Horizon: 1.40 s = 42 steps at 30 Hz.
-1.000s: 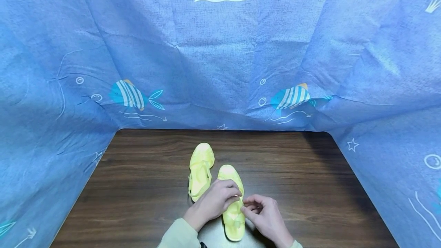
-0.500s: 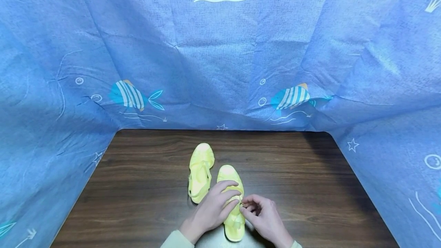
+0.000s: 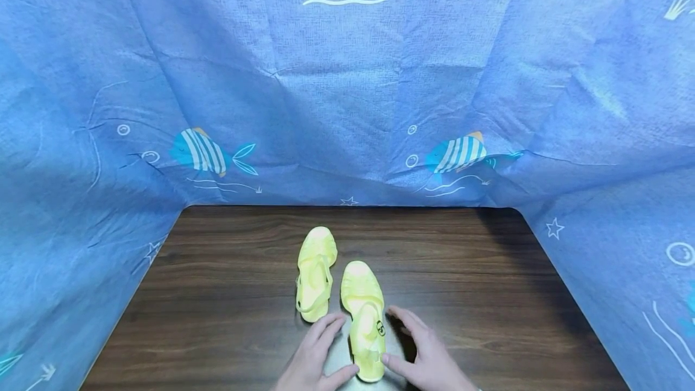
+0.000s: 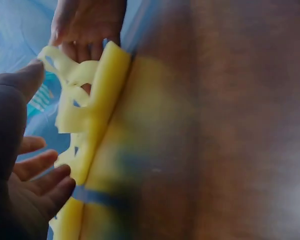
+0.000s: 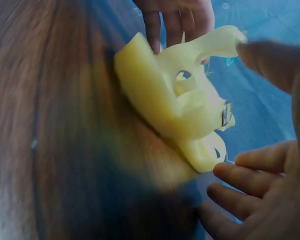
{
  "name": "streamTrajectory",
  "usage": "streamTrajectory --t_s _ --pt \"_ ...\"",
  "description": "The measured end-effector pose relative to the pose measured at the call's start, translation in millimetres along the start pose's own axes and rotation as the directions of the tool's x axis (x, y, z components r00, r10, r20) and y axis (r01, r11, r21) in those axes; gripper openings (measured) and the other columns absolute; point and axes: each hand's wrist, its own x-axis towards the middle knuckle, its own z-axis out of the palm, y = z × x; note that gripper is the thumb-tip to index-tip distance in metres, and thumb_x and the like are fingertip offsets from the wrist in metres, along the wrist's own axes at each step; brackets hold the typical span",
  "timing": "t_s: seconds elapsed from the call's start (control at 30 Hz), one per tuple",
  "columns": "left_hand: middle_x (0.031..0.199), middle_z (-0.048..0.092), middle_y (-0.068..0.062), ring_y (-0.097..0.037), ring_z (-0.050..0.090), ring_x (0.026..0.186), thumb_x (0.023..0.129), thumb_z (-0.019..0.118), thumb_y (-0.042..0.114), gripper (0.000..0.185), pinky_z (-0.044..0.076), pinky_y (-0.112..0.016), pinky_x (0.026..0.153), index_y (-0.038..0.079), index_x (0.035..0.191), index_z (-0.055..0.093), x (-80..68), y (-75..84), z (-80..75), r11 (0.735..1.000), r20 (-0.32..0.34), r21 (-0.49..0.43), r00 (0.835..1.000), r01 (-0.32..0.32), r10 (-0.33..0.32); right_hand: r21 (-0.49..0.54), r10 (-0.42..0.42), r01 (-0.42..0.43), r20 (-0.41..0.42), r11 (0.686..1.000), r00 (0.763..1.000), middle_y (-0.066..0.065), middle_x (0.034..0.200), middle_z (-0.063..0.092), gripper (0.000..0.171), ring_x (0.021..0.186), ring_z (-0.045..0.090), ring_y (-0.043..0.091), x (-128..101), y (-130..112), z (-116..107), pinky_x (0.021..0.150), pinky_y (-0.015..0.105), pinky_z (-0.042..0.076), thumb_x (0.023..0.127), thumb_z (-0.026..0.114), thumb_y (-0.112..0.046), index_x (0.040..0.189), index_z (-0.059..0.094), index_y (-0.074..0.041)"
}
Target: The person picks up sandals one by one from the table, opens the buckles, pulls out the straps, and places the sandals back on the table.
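Lying between both spread, empty hands [image 3: 369,358], the near sandal [image 3: 365,318] goes unheld.

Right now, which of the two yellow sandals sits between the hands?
The nearer sandal, right of the pair, with the left hand and right hand flanking it; the other sandal lies farther back.
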Motion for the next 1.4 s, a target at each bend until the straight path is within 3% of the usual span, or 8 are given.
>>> streamTrajectory --t_s 0.1,0.2,0.3,0.4,0.6,0.83,1.13,1.4 --pt "0.135 0.064 -0.018 -0.030 0.062 0.122 0.091 0.072 0.064 0.087 0.056 -0.041 0.098 -0.007 0.139 0.058 -7.1 -3.1 4.1 0.997 0.051 0.070 0.998 -0.041 0.038 -0.099 -0.027 0.037 0.097 0.994 0.995 0.020 0.157 0.050 0.105 0.141 0.051 0.040 -3.2 1.5 -0.4 0.109 0.046 0.050 0.082 0.087 -0.052 0.158 0.039 0.001" --pt "0.135 0.065 -0.021 -0.038 0.062 0.123 0.084 0.073 0.073 0.102 0.055 -0.048 0.099 -0.010 0.139 0.055 -8.4 -3.3 6.3 0.991 0.152 0.132 0.988 -0.035 0.014 -0.121 -0.058 0.080 0.177 0.989 0.983 0.031 0.161 0.039 0.124 0.145 0.038 0.055 -4.6 3.0 2.8 0.111 0.058 0.046 0.077 0.088 -0.062 0.163 0.026 0.003" --pt "0.144 0.060 -0.025 -0.044 0.057 0.133 0.078 0.079 0.074 0.114 0.050 -0.055 0.107 -0.013 0.145 0.049 -4.5 -0.6 5.7 0.993 0.299 0.090 0.949 0.077 -0.100 -0.167 -0.091 0.125 0.199 0.978 0.976 0.036 0.159 0.038 0.133 0.143 0.034 0.060 -5.5 4.0 8.2 0.107 0.067 0.045 0.073 0.085 -0.072 0.162 0.025 0.008" --pt "0.149 0.054 -0.030 -0.050 0.050 0.139 0.079 0.079 0.072 0.117 0.046 -0.060 0.110 -0.014 0.149 0.043 -0.3 2.8 6.5 0.985 0.381 0.042 0.908 0.169 -0.173 -0.234 -0.102 0.144 0.183 0.962 0.978 0.033 0.158 0.042 0.135 0.144 0.037 0.057 -5.8 4.0 13.4 0.104 0.070 0.045 0.071 0.081 -0.079 0.160 0.029 0.009" --pt "0.150 0.052 -0.033 -0.053 0.050 0.137 0.089 0.075 0.064 0.105 0.047 -0.063 0.107 -0.016 0.149 0.043 3.2 6.9 10.2 0.981 0.366 -0.016 0.914 0.193 -0.174 -0.313 -0.140 0.181 0.151 0.932 0.979 0.029 0.156 0.047 0.126 0.143 0.042 0.053 -3.7 3.5 19.3 0.106 0.068 0.044 0.077 0.074 -0.080 0.157 0.035 0.009" --pt "0.157 0.045 -0.031 -0.049 0.043 0.145 0.087 0.083 0.053 0.105 0.042 -0.062 0.113 -0.012 0.155 0.036 14.0 11.4 6.5 0.961 0.421 -0.027 0.875 0.274 -0.238 -0.274 -0.020 0.065 0.162 0.960 0.987 0.022 0.163 0.041 0.117 0.151 0.038 0.041 0.9 -3.4 19.3 0.117 0.060 0.036 0.078 0.086 -0.060 0.159 0.034 0.006" --pt "0.157 0.044 -0.031 -0.046 0.044 0.146 0.086 0.084 0.040 0.099 0.044 -0.056 0.114 -0.010 0.156 0.035 25.0 9.0 9.3 0.958 0.393 -0.010 0.882 0.287 -0.260 -0.262 -0.013 0.049 0.138 0.964 0.990 0.025 0.164 0.037 0.112 0.151 0.036 0.041 11.7 -3.9 18.7 0.115 0.064 0.038 0.079 0.087 -0.047 0.160 0.031 0.006" --pt "0.161 0.039 -0.029 -0.040 0.045 0.146 0.081 0.084 0.026 0.101 0.044 -0.054 0.116 -0.008 0.159 0.029 42.3 4.1 13.9 0.935 0.399 -0.031 0.862 0.352 -0.312 -0.231 0.004 0.017 0.092 0.973 0.996 0.027 0.164 0.037 0.112 0.149 0.038 0.044 25.2 -0.3 19.1 0.113 0.065 0.040 0.077 0.090 -0.039 0.158 0.030 0.011"
